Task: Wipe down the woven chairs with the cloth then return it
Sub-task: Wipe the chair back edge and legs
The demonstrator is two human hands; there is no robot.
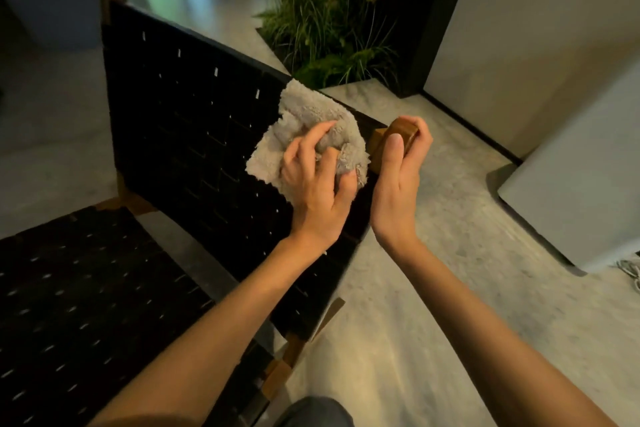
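Bare forearms (221, 329) (no sleeves), grey trousers (313, 412).

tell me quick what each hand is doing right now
Left hand: closed on the grey cloth, pressing it against the chair's woven back.
Right hand: closed around the wooden frame post.

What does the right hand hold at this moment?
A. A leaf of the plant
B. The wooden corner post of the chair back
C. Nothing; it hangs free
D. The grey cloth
B: the right hand is closed around the wooden corner post at the top of the black woven backrest, while the left hand presses the grey cloth against the weave.
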